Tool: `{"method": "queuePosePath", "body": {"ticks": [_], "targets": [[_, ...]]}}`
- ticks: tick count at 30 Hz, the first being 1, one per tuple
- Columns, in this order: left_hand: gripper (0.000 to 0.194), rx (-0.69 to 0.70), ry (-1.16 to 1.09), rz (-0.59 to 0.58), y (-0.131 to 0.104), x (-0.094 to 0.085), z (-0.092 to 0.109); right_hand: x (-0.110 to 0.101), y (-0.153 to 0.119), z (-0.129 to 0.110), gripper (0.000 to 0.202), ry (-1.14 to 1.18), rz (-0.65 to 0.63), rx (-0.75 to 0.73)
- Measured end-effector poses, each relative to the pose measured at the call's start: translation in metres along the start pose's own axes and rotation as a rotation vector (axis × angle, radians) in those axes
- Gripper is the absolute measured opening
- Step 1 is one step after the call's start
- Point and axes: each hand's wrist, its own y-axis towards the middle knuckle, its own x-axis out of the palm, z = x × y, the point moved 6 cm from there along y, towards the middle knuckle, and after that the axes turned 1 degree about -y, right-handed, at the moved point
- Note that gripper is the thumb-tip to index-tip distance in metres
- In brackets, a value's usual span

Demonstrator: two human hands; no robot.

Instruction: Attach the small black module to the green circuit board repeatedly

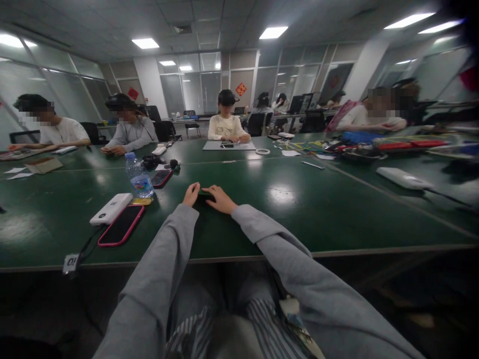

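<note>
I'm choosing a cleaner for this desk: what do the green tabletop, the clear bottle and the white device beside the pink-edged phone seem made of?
Green tabletop: perhaps painted or laminated board, glossy; bright glare patches show on it.
Clear bottle: likely thin plastic, shiny; its body is see-through.
White device: probably hard plastic, smooth; its surface is even, its corners rounded.

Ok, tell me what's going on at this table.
A person in grey sleeves has the left hand and right hand close together at a small dark thing too dim to identify. On the green table to the left, a water bottle stands near a white power bank and a pink-edged phone. Across from them, another person sits at a grey mat.
</note>
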Motion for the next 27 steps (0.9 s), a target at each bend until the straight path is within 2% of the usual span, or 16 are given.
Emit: {"method": "queuePosePath", "body": {"ticks": [3,9,13,16,20,27], "targets": [[0.028,-0.008,-0.031,0.032,0.002,-0.005,-0.003,0.011,-0.002,-0.007,0.057,0.018,0.051,0.017],[0.027,-0.058,-0.150,-0.012,0.001,-0.002,-0.002,0.003,-0.009,0.017,0.068,-0.034,0.169,0.209],[0.031,-0.095,-0.206,-0.079,0.001,0.004,-0.006,0.000,-0.009,0.028,0.065,-0.036,0.125,0.281],[0.035,-0.071,-0.151,-0.089,0.002,0.004,-0.007,-0.003,-0.010,0.031,0.061,-0.023,0.102,0.292],[0.042,-0.023,-0.070,-0.093,0.002,0.004,-0.005,-0.008,-0.013,0.032,0.057,0.029,0.132,0.295],[0.052,0.009,0.047,-0.228,-0.007,0.015,0.002,-0.019,-0.026,0.035,0.053,0.147,0.159,0.197]]}}
